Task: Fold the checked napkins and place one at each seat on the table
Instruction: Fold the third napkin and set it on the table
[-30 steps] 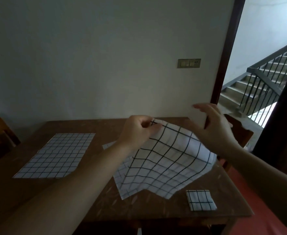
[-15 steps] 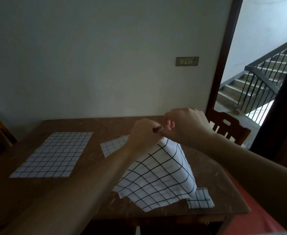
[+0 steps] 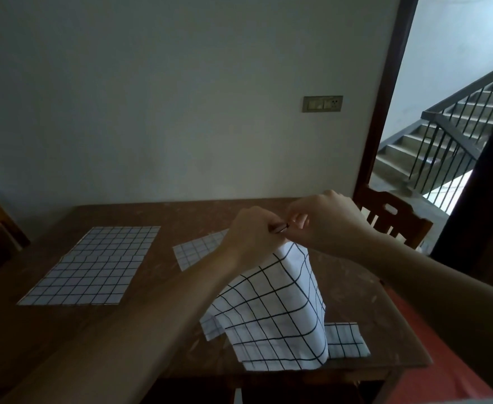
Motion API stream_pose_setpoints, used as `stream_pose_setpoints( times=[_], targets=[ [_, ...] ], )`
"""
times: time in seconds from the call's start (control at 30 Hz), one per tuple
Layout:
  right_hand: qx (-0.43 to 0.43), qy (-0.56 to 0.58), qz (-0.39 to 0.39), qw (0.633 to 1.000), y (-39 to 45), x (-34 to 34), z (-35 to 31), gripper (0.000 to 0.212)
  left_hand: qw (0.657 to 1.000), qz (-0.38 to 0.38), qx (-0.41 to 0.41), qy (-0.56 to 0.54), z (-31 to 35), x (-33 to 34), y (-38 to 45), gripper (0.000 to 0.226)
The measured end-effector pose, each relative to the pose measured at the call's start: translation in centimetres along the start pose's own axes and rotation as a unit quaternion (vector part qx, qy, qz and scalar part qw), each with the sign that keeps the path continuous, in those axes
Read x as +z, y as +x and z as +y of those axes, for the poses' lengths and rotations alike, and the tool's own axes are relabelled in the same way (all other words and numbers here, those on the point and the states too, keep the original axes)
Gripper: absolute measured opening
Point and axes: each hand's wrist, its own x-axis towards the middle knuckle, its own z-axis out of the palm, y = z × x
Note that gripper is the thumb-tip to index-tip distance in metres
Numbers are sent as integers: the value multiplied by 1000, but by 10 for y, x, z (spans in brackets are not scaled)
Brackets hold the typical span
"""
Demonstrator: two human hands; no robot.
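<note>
1. Checked napkin [image 3: 271, 310] hangs folded over above table [image 3: 181, 217], top corners held together up high, lower edge draping onto the near-right tabletop
2. L hand [image 3: 252, 233] pinches the top corner, fingers curled; R hand [image 3: 324, 220] pinches the same spot, knuckles touching L
3. Small folded napkin [image 3: 345, 341] lies flat at near-right edge, partly behind the hanging cloth
4. Flat napkin [image 3: 93, 266] spread on table's left; another napkin [image 3: 198, 250] lies mid-table, partly hidden by L arm
5. Chair [image 3: 391, 220] at right side, by doorway w/ stairs [image 3: 431, 147]
</note>
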Motion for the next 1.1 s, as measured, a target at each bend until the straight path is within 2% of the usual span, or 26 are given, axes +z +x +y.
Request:
stream_pose_setpoints(
  times=[0.13, 0.17, 0.27, 0.37, 0.43, 0.5, 0.57, 0.67, 0.8, 0.87, 0.93, 1.0, 1.1],
  targets=[
    [7, -24, 10, 1000, 0, 3, 5, 62, 999, -10, -41, -6, -2, -1, 2, 44],
    [6, -26, 11, 1000, 0, 3, 7, 57, 999, -11, -43, -2, -1, -2, 3, 45],
    [12, -44, 12, 999, 0, 3, 7, 24, 999, -11, -44, -5, 2, -2, 5, 46],
    [19, -48, 55, 997, -1, 1, 11, 12, 999, -20, -44, -2, 4, -5, 6, 44],
    [31, 24, 76, 996, -1, -2, 16, 9, 999, -23, -46, 4, 4, -7, 5, 42],
    [28, 136, 17, 990, -2, -5, 13, 18, 998, -19, -57, 0, 3, -10, 5, 39],
    [-7, 194, -38, 980, -3, -4, 10, 22, 998, -20, -63, -15, 2, -11, 4, 36],
    [-36, 193, -17, 980, 0, -2, 13, 13, 997, -41, -67, -24, 2, -12, 3, 16],
    [-21, 254, 22, 967, 4, -3, 17, 5, 991, -29, -78, -101, 1, -17, 1, 15],
    [0, 299, -22, 954, 4, -3, 18, 26, 986, -17, -80, -142, 1, -21, 2, 27],
    [13, 287, -132, 949, 3, 0, 24, 50, 977, 2, -90, -194, -2, -26, 2, 36],
    [33, 256, -201, 945, -2, 7, 35, 35, 965, 33, -101, -239, -9, -32, 2, 28],
    [57, 281, -175, 942, -7, 10, 54, 25, 954, 70, -120, -264, -20, -40, -1, 14]
  ],
)
